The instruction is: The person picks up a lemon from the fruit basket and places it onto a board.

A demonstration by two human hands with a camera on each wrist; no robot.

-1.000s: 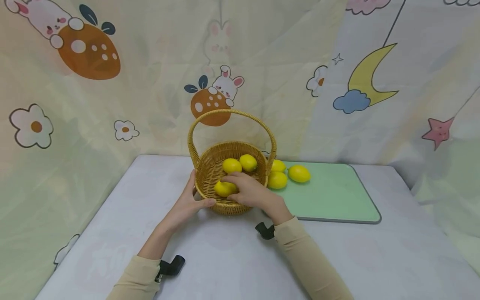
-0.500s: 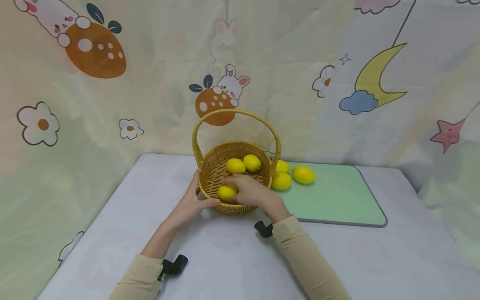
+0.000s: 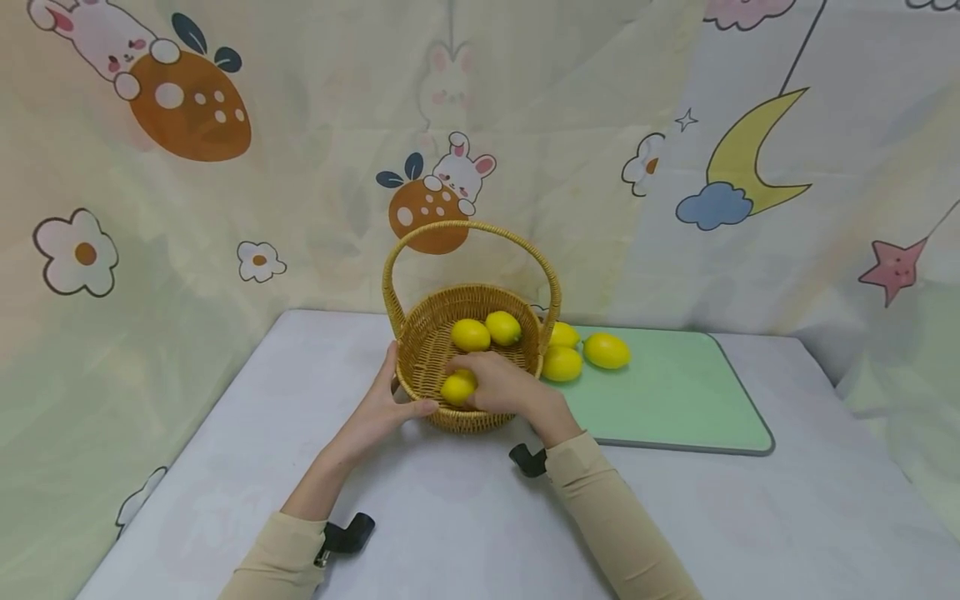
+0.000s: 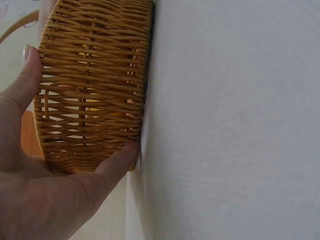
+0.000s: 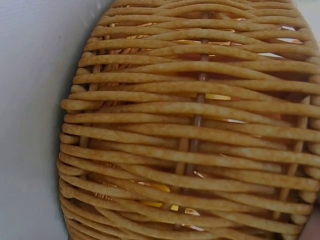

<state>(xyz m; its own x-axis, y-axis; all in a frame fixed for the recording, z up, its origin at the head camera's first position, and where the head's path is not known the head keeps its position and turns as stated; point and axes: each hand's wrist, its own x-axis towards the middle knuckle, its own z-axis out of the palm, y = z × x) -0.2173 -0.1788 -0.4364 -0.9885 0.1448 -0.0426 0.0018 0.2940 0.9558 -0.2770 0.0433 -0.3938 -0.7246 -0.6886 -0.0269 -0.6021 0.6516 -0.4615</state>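
A round wicker basket (image 3: 468,422) with a tall arched handle stands on the table. Its left side is gripped by my left hand (image 3: 384,400), the thumb at the front rim; the left wrist view shows that hand (image 4: 55,195) against the woven wall (image 4: 92,100). Inside the basket, my right hand (image 3: 504,385) holds a yellow lemon (image 3: 457,388) near the front, its fingers partly covering the fruit. Behind it lie two more lemons, one on the left (image 3: 470,335) and one on the right (image 3: 503,328). In the right wrist view the basket weave (image 5: 190,130) hides the grasp.
To the right of the basket lies a green board (image 3: 667,392) with a grey edge. Three lemons rest on its left part, one a little apart (image 3: 607,351). A white cloth covers the table (image 3: 450,517); a printed curtain (image 3: 315,167) hangs behind.
The right hand's fingers have come down around the front lemon, which is now more covered and slightly shifted. My left hand stays on the basket. The head view has swung a little left.
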